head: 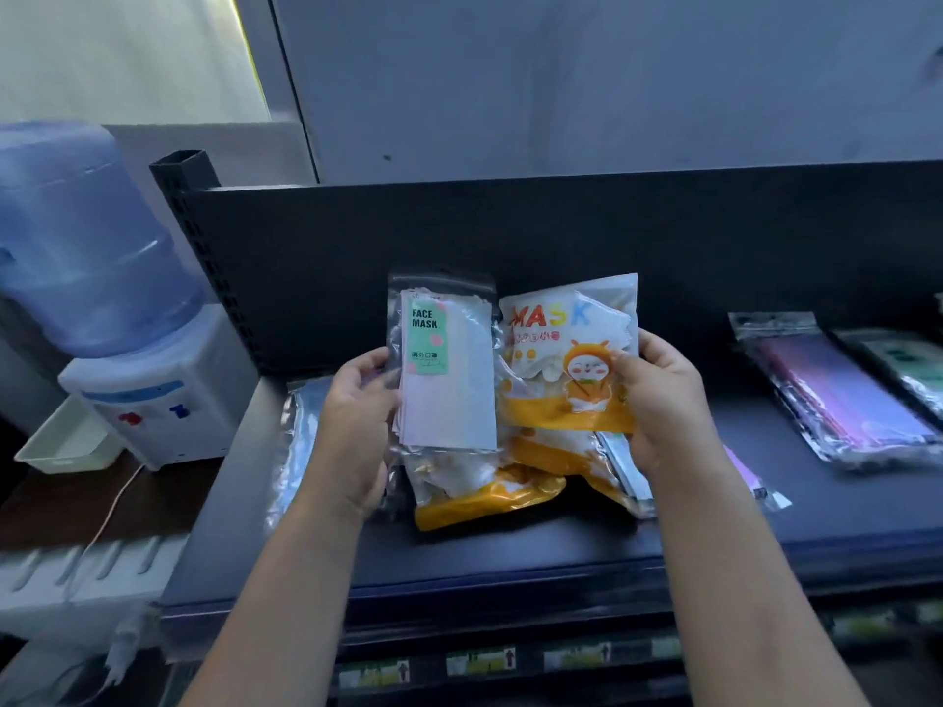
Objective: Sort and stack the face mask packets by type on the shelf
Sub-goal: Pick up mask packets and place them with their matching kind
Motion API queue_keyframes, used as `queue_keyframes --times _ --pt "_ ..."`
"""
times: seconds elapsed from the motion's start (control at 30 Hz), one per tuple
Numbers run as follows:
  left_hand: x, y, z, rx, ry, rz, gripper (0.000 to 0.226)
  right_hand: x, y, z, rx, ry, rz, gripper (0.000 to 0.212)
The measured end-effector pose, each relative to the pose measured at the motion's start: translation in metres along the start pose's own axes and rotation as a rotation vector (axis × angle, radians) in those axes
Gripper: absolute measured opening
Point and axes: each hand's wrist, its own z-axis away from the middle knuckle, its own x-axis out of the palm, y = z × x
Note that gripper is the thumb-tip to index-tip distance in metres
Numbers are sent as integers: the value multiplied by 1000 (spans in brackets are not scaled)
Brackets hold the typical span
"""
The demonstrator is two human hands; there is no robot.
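Two packets are held above the shelf (pixel 510 563): your left hand (pixel 357 415) grips the green-label packet (pixel 449 369), your right hand (pixel 658 400) the orange cartoon packet (pixel 561 359); you're mid-sort, so next lay each with its own kind

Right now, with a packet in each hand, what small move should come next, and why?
Probably the right hand should lower its orange cartoon packet onto the orange packets lying on the shelf just below, since they look like the same type. The green-labelled packet in the left hand differs and belongs elsewhere.
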Motion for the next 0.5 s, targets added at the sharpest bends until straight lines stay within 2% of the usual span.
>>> queue_keyframes --times 0.2,0.5 --pt "72 -17 19 -21 -110 -109 47 -63 -21 -11 -58 39 -43 25" --pt "196 -56 50 -81 -122 -123 47 -188 -60 -43 -55 81 -52 26"
